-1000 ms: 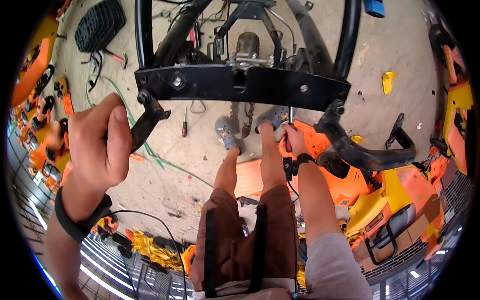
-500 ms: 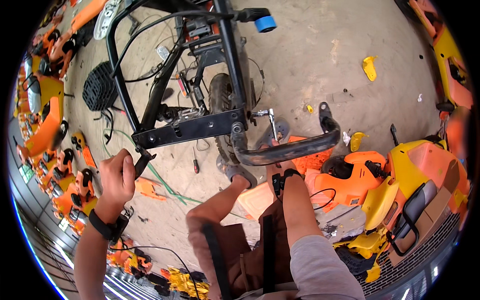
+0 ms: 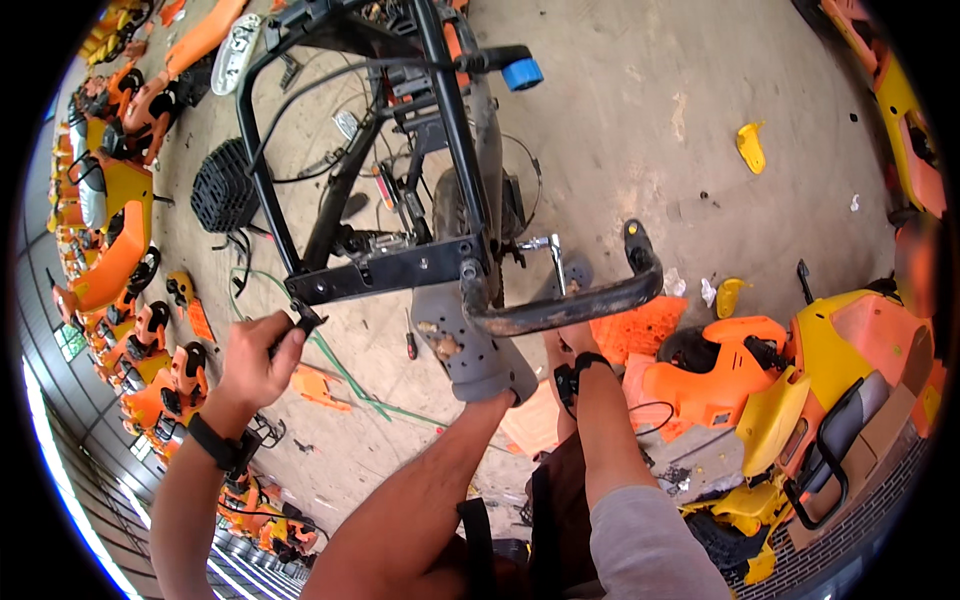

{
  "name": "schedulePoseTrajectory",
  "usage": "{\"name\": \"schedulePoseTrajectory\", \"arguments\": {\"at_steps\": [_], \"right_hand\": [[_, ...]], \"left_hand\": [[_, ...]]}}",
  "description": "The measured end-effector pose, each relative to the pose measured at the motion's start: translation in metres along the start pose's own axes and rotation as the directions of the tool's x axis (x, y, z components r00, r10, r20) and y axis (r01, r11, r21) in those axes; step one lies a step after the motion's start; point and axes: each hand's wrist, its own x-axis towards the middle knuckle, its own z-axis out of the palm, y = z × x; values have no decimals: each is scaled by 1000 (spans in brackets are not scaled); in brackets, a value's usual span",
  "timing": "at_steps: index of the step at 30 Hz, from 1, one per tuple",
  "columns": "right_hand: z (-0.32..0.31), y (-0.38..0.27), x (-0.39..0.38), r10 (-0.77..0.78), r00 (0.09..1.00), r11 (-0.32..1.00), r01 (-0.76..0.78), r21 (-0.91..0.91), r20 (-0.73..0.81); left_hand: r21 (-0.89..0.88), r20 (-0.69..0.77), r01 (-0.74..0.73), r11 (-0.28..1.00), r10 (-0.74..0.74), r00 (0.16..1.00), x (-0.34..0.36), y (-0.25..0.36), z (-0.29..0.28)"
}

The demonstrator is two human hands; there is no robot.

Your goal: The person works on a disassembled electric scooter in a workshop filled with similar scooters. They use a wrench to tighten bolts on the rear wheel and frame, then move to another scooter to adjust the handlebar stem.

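1. Nearest, the person's bent bare leg rises from the lower edge, and its grey perforated clog (image 3: 470, 345) presses sole-first against the lower end of the black metal vehicle frame (image 3: 385, 270).
2. The left hand (image 3: 258, 358), a black band on its wrist, is closed around the black curved handle bar (image 3: 300, 320) that hangs from the frame's left corner.
3. The right hand is mostly hidden behind a worn black curved grab bar (image 3: 570, 300) that sticks out from the frame's right corner; only the forearm with a black wrist strap (image 3: 572, 375) shows, so its grip cannot be told.
4. Just above that bar stands a silver ratchet wrench (image 3: 553, 255), its handle running down towards the hidden hand.
5. On the concrete floor (image 3: 620, 140) beside the clog lies a red-handled screwdriver (image 3: 410, 340), with a green hose (image 3: 350, 380) trailing past.
6. Farther out, orange and yellow plastic body panels (image 3: 790, 370) crowd the right, and a black mesh basket (image 3: 225, 185) rests on the left.
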Motion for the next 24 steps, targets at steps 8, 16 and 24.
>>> {"name": "schedulePoseTrajectory", "arguments": {"at_steps": [8,16,24], "right_hand": [[14,24,13,97,995,989,-96,-110,1],[-9,-54,-44,201,979,953,-200,-227,-19],[-14,-60,-44,368,929,929,-365,-63,38]], "left_hand": [[16,182,124,992,-125,975,-12,7,-10],[279,-47,-322,905,348,936,15,30,-26],[358,92,-664,657,683,725,107,89,4]]}}
